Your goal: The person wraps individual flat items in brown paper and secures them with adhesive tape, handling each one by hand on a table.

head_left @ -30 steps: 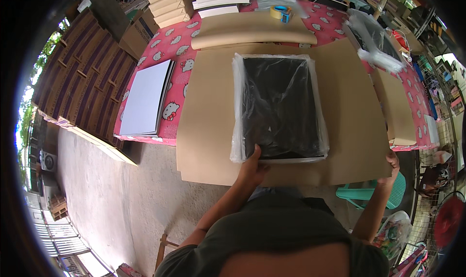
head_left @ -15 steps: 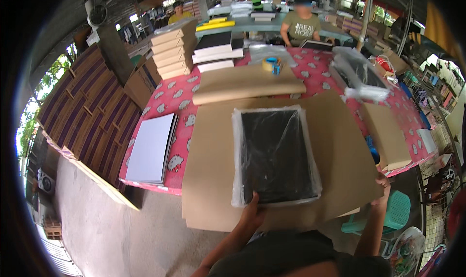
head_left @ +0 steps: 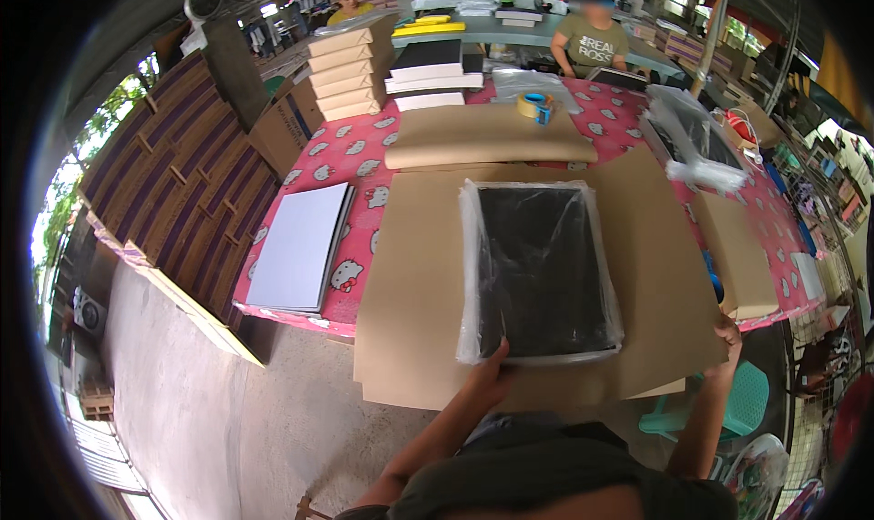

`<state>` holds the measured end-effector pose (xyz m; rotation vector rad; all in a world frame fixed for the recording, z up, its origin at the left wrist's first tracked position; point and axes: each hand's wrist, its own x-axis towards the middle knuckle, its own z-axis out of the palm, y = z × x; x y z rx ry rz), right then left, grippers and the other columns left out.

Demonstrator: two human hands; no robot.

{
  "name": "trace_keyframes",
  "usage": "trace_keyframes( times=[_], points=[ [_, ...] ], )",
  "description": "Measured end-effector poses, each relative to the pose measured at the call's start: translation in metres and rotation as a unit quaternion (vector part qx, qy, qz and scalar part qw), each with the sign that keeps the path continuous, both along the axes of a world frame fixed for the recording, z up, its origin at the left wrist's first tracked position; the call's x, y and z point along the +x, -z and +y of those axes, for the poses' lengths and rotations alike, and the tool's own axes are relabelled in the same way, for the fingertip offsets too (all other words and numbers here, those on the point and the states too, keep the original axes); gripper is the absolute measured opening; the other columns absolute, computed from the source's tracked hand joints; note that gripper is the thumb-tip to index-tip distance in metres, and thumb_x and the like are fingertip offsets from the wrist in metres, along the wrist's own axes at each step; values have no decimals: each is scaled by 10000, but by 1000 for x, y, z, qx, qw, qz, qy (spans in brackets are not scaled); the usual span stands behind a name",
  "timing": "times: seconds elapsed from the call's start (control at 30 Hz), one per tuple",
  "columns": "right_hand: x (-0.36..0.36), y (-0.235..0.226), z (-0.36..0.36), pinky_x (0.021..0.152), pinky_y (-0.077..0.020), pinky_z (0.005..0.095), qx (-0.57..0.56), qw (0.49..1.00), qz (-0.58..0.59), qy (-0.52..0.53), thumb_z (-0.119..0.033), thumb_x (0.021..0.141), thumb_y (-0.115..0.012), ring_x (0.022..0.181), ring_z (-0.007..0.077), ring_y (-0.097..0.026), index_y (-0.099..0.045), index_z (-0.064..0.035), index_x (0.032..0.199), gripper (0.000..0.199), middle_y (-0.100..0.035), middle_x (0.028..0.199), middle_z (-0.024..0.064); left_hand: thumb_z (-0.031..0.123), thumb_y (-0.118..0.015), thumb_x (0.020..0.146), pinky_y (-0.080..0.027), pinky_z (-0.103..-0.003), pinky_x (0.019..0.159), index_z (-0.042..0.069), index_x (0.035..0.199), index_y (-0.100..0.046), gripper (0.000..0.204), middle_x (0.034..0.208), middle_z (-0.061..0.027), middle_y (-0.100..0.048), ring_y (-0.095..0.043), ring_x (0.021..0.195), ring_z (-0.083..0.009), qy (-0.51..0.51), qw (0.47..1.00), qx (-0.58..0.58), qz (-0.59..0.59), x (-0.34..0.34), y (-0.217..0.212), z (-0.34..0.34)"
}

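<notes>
Shifted inward since earlier, the right edge of the brown sheet [head_left: 660, 310] is pinched in your right hand [head_left: 726, 341]; your left hand [head_left: 489, 379], grip unclear, thumbs the flat black, clear-wrapped packet [head_left: 546, 270].

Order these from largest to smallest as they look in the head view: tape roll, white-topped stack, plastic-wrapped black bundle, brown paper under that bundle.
1. Brown paper
2. Plastic-wrapped black bundle
3. White-topped stack
4. Tape roll
All four differ plainly.

Glossy, crinkled clear plastic film [head_left: 469, 283] covers the black pack [head_left: 546, 274]; the brown kraft paper sheet [head_left: 410, 283] looks smooth, matt.
</notes>
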<state>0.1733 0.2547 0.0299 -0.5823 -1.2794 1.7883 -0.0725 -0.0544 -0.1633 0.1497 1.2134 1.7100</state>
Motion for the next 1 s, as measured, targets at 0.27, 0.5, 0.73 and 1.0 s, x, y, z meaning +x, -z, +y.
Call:
trace_keyframes(
  times=[0.27, 0.5, 0.73, 1.0],
  points=[
    [-1, -8, -6, 705, -494, 297, 28, 999, -14, 3, -140, 649, -517, 746, 199, -594, -572, 70, 992, 406, -611, 865, 94, 297, -658, 797, -421, -417, 824, 29, 1264, -399, 598, 1131, -129, -506, -498, 1035, -282, -355, 924, -131, 57, -47, -55, -174],
    [30, 27, 34, 740, -474, 291, 100, 994, -44, -3, -83, 745, -531, 788, 166, -575, -592, 20, 927, 218, -590, 887, 56, 124, -714, 743, -462, -266, 649, -69, 971, -595, 322, 830, -55, -619, -548, 724, -111, -429, 829, -286, 216, -50, -13, -198],
    [32, 33, 33, 744, -476, 300, 76, 997, -15, 6, -92, 752, -546, 795, 173, -574, -592, 17, 882, 175, -592, 890, 64, 159, -704, 766, -474, -245, 524, -85, 875, -592, 290, 692, -74, -602, -550, 586, -111, -471, 769, -334, 275, -44, -45, -211],
    [3, -3, -10, 776, -491, 321, -24, 1000, 13, -16, -127, 673, -532, 825, 214, -604, -567, 76, 1014, 399, -612, 930, 118, 76, -614, 819, -456, -274, 681, -17, 741, -570, 129, 675, -78, -596, -560, 828, -163, -361, 841, -217, 341, -40, -139, -177]
  ],
)
